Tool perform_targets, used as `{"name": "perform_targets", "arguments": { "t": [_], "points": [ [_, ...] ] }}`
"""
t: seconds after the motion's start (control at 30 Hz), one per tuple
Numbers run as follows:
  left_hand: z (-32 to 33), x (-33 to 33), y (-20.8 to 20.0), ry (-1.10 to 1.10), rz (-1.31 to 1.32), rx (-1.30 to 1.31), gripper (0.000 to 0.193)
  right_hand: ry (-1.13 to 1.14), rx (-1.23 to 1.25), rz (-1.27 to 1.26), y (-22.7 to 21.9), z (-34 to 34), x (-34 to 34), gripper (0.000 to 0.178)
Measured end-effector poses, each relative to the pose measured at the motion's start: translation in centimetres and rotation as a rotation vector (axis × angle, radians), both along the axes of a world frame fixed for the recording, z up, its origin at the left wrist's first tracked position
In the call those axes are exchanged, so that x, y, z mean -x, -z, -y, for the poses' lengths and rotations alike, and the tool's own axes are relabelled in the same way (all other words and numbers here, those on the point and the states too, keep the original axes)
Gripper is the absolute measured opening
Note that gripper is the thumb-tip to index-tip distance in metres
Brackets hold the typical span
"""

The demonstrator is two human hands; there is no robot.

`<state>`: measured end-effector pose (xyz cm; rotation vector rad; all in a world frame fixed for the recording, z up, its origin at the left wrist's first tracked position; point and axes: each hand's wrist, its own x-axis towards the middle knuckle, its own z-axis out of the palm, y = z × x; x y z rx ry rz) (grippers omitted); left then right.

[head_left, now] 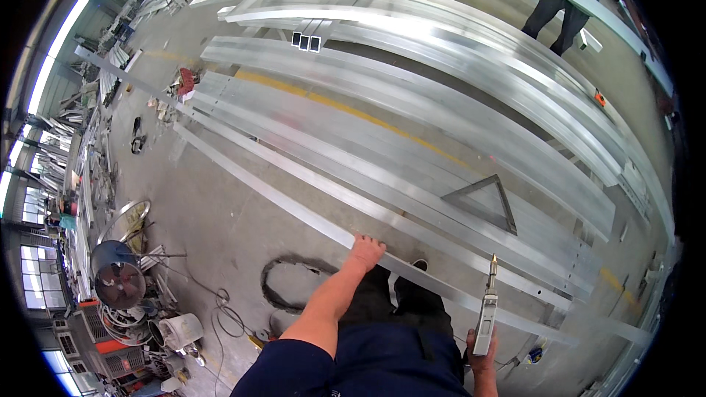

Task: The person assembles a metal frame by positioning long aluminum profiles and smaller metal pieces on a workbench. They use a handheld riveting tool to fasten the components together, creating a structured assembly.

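Note:
My left hand is closed over the edge of a long flat aluminium bar that runs across in front of my body. In my right hand is a grey power drill, held low at my right side. Its gold-tipped bit points away from me, over the lower right end of the bars, and I cannot tell whether it touches one. Beyond the near bar lies a second narrow bar, parallel to it. Past that, wide aluminium profiles lie side by side, with a triangular set square on them.
More long profiles are stacked farther off, with three square tubes across them. At the upper right a person holds a long bar. On the left stand a round fan, a white bucket and a loose cable.

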<state>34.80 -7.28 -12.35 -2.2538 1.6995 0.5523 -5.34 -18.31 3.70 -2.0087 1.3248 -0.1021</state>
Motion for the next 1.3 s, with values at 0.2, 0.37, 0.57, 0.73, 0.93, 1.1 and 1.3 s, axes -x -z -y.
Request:
{"name": "perform_targets", "arguments": {
  "t": [0.2, 0.37, 0.57, 0.73, 0.93, 1.1, 1.3],
  "points": [
    [2.8, 3.3, 1.3, -0.021, -0.166, 0.203, 0.017, -0.094, -0.014, -0.039, 1.0, -2.1, 0.1, 0.025],
    [2.4, 0.1, 1.3, 0.017, -0.234, 0.146, 0.022, 0.548, -0.513, 0.456, -1.0, -5.1, -7.2, 0.029],
    [-2.2, -13.4, -0.4, -0.133, -0.520, 0.450, 0.046, 0.137, -0.289, -0.070, -2.8, -7.7, -18.5, 0.049],
    [-10.0, -29.6, 5.0, -0.207, -0.328, 0.759, 0.055, 0.003, -0.179, -0.205, -5.0, -12.4, -26.2, 0.041],
    [-7.9, -38.6, -0.8, 0.172, 0.032, 0.183, 0.051, 0.150, -0.352, -0.263, -6.8, -17.1, -28.6, 0.041],
    [-4.3, -39.9, 1.7, 0.535, 0.080, 0.332, 0.038, 0.270, -0.317, -0.290, -5.7, -19.7, -30.3, 0.047],
    [-4.5, -39.2, 5.4, 0.539, 0.208, 0.356, 0.034, 0.444, -0.277, -0.259, -5.1, -21.1, -28.6, 0.056]
  ]
}}
